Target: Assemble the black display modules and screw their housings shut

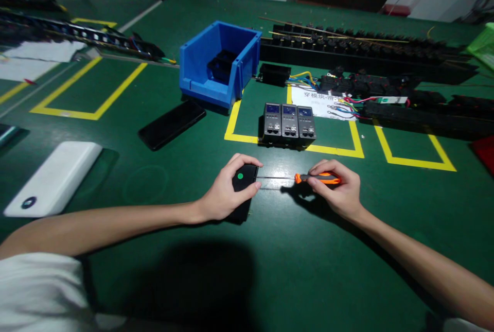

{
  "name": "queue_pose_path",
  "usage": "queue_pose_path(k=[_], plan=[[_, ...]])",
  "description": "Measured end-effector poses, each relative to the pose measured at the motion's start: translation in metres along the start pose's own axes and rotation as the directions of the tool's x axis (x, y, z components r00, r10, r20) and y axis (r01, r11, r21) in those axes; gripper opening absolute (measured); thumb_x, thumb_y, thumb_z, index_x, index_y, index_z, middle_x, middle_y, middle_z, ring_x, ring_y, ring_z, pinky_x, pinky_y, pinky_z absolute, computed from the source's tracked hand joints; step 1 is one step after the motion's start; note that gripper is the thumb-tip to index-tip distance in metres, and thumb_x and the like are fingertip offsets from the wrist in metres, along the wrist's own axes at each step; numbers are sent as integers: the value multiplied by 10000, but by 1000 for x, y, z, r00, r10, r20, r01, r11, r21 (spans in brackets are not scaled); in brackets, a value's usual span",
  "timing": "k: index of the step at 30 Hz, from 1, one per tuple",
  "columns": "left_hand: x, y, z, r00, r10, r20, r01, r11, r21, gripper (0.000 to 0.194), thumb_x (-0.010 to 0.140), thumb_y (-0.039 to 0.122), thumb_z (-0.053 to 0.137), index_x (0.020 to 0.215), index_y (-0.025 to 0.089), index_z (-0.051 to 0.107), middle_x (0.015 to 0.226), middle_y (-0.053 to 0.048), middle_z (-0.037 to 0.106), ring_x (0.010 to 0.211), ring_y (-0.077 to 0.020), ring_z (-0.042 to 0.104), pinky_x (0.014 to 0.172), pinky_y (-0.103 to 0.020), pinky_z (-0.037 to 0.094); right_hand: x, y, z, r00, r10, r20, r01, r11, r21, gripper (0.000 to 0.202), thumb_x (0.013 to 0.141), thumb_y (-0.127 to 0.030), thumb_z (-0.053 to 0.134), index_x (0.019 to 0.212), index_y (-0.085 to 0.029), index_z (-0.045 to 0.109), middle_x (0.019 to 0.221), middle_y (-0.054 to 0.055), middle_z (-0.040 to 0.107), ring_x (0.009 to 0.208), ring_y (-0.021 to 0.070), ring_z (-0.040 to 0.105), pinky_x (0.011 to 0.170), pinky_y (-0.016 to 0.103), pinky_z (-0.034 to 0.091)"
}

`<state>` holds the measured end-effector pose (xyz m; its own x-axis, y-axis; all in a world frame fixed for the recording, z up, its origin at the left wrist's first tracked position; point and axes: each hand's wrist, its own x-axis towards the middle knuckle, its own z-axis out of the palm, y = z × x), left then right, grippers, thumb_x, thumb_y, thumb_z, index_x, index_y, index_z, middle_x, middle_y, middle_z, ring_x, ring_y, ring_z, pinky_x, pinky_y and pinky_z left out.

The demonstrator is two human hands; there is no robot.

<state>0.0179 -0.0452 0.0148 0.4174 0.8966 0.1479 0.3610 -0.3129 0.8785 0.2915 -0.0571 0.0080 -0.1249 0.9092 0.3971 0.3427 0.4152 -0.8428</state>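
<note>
My left hand (226, 190) grips a black box-shaped module (241, 180) with a round green sticker, held at the middle of the green table (289, 265). My right hand (339, 188) is closed around an orange and black screwdriver (328, 178). The screwdriver lies level, and its thin shaft points left to the right-hand side of the module. Whether the tip touches the module is too small to tell. Behind my hands, three grey modules (289, 121) with small dark screens stand side by side.
A blue bin (243, 77) with dark parts inside stands behind the modules. A black phone (172, 124) and a white power bank (56, 177) lie to the left. Long black strips with wires (370, 85) stretch across the back right. Yellow tape marks the table.
</note>
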Motion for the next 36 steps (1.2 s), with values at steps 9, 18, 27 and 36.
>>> queue_pose_path(k=[9,18,27,36], plan=[[0,-1,1,1000,0,-1,0,1000,-9,299,850,299,611,1125,200,550,1068,-60,568,1003,-208,557,916,-352,443,0,-1,0,1000,6,-1,-6,1000,-2,91,776,-222,733,823,-209,656,765,15,671,701,163,632,631,289,499],[0,0,0,1000,2,-4,-2,1000,7,294,850,300,612,1119,197,553,1058,-58,567,987,-203,555,900,-343,442,-1,-1,-1,1000,-2,-7,2,1000,-4,87,773,-227,734,822,-208,664,769,17,678,697,164,635,638,297,508],[0,-1,0,1000,-2,-6,2,1000,-3,299,848,299,617,1123,202,553,1055,-56,567,986,-204,556,902,-345,445,-1,1,-1,1000,20,5,-20,1000,22,98,776,-206,734,840,-203,659,786,16,660,646,139,620,556,263,478],[0,0,0,1000,-1,1,1,1000,-18,302,847,287,623,1126,199,550,1067,-56,561,1003,-204,554,918,-345,438,-2,0,0,999,31,21,-32,999,35,98,782,-195,730,846,-200,655,799,13,653,591,118,603,501,238,459]])
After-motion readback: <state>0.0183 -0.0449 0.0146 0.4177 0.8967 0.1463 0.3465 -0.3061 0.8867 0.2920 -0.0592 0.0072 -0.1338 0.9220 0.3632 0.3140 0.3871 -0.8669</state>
